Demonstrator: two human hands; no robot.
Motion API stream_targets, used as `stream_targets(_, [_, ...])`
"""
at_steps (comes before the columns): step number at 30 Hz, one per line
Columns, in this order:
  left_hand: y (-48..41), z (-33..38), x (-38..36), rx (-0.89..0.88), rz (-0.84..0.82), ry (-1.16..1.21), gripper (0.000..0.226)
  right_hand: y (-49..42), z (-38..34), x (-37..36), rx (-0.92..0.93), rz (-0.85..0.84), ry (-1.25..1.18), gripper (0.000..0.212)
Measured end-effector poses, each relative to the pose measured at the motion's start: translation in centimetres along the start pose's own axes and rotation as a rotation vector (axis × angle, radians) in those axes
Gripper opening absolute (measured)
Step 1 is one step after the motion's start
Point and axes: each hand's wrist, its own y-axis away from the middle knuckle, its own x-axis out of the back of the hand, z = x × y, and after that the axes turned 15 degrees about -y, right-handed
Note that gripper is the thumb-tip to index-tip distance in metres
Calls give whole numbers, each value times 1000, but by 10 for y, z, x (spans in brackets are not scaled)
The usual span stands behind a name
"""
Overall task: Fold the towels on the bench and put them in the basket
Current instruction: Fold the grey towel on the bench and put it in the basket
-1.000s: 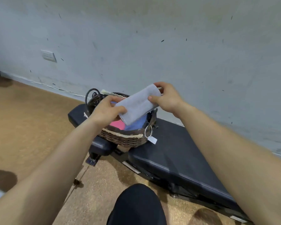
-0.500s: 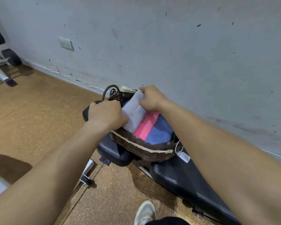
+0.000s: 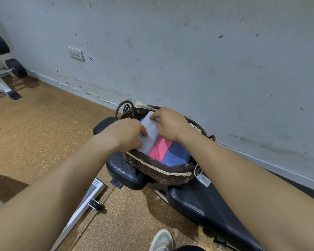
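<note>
- Behind everything, a grey wall (image 3: 188, 51) flecked with dark marks fills the upper half of the view and meets the floor at a chipped pale skirting.
- Brown speckled floor (image 3: 34, 133) spreads across the left and the foreground.
- Black padded bench (image 3: 198, 201) runs along the wall from lower right to centre, in two cushions with a gap between them.
- Dark woven basket (image 3: 158, 171) with a pale trim sits on the bench where the two cushions meet, a loop handle standing up at its far left.
- Blue towel (image 3: 178, 154) lies folded in the right part of the basket.
- Pink towel (image 3: 160, 148) lies folded just left of the blue one, touching it.
- Pale towel (image 3: 150, 134) is folded into a narrow strip in the left part of the basket, against the pink one. Its long axis runs from the near rim towards the wall, roughly parallel to the pink towel, and its far end sits a little higher than its near end.
- Left hand (image 3: 127, 134) grips the strip's near left edge, thumb laid on top and fingers curled out of sight beneath.
- Right hand (image 3: 170, 124) holds the far end, fingers bent down and closed together over the cloth.
- White metal frame (image 3: 83, 205) with a small castor lies on the floor, lower left.
- Pale shoe (image 3: 161, 240) shows at the bottom edge.
- Black weight plate (image 3: 16, 67) on a bar stands far left by the wall.
- Wall socket (image 3: 76, 53) is set low on the wall, upper left.
- White tag (image 3: 203, 179) hangs on a string off the basket's near right side, over the bench.
</note>
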Motion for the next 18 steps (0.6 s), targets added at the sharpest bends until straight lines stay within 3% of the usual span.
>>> stream_targets(4, [1, 3, 3, 4, -18, -7, 48, 1, 4, -7, 44, -140, 105, 12])
stream_targets(11, [-15, -2, -5, -5, -48, 58, 50, -17, 10, -14, 8, -243, 249, 31])
stream_targets(18, [-29, 6, -7, 23, -81, 18, 49, -9, 8, -17, -84, -290, 129, 30])
